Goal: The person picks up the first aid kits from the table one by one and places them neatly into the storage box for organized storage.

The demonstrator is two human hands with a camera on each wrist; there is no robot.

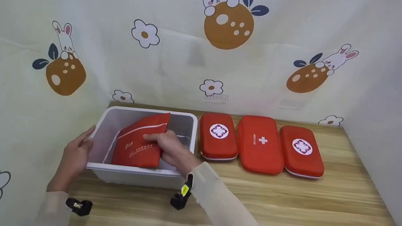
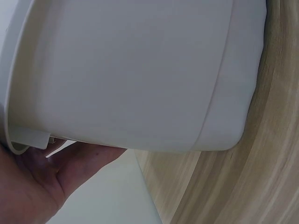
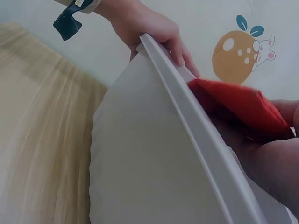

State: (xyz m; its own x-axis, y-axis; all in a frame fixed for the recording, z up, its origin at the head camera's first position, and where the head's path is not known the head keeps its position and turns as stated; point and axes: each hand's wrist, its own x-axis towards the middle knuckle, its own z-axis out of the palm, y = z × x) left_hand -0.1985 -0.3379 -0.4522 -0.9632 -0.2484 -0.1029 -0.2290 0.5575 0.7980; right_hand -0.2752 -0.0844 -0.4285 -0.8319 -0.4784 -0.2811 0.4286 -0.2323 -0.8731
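A white plastic bin (image 1: 135, 178) stands on the wooden table at the left. My left hand (image 1: 75, 155) grips its left rim; in the left wrist view the thumb side of that hand (image 2: 32, 182) lies at the rim's corner. Inside the bin, my right hand (image 1: 177, 150) holds a flat red pouch (image 1: 133, 145) with white printing and a white line across it. The thumb lies on top of the pouch and the other fingers are hidden beneath it. In the right wrist view the red pouch (image 3: 243, 102) tilts above the bin's rim.
Three red first-aid cases lie in a row right of the bin: a small one (image 1: 216, 145), a larger one (image 1: 259, 154) and another small one (image 1: 304, 162). Something clear (image 1: 184, 141) shows in the bin's right side. A patterned curtain (image 1: 176, 67) surrounds the table (image 1: 289, 208).
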